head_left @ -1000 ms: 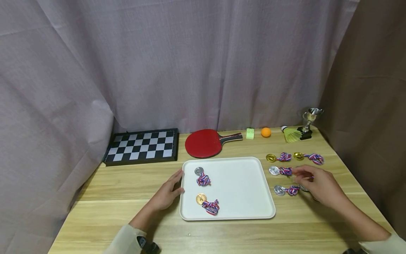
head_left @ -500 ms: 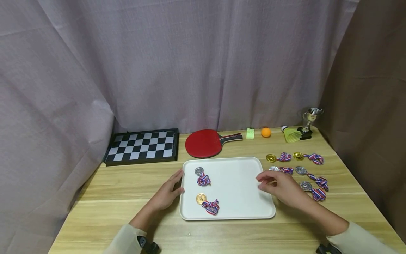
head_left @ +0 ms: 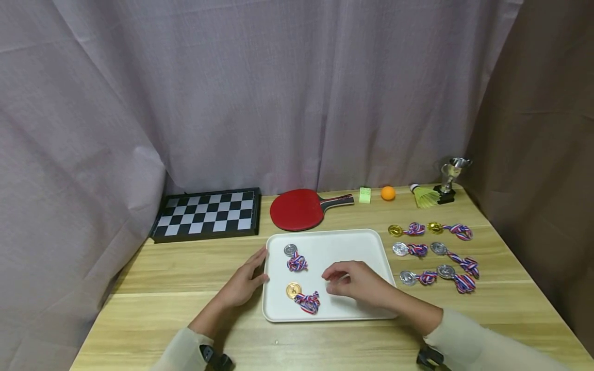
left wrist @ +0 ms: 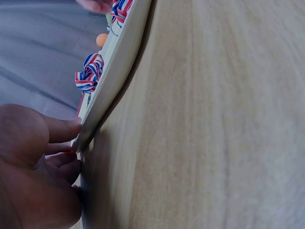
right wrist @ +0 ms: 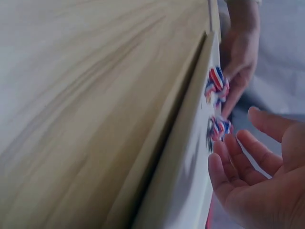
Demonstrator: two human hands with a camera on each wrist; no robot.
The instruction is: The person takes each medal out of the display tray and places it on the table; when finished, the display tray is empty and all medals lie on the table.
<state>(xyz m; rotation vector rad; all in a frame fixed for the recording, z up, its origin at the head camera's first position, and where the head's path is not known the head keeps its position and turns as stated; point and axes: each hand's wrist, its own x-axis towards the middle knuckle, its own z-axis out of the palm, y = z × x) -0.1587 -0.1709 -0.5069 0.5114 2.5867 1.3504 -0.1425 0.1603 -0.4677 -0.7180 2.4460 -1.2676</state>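
A white tray (head_left: 350,247) lies on the wooden table and carries a silver medal (head_left: 290,250) and a gold medal (head_left: 293,290), both with bunched striped ribbons. My left hand (head_left: 243,281) touches the tray's left rim, thumb and fingertips against it; the left wrist view shows the thumb (left wrist: 64,129) right at the edge. Over the middle of the tray hovers my right hand (head_left: 355,283), fingers loosely bent with nothing between them. In the right wrist view its fingers (right wrist: 238,167) are spread in front of the ribbons.
Right of the tray lie two gold medals (head_left: 396,230) and several silver ones (head_left: 400,249). Along the back stand a checkered board (head_left: 206,214), a red table tennis bat (head_left: 297,210), a green block (head_left: 365,195), an orange ball (head_left: 388,193), a shuttlecock (head_left: 424,197) and a trophy cup (head_left: 452,178).
My right hand has moved left, from above the silver medals at the right to over the middle of the tray. My left hand stays at the tray's left rim.
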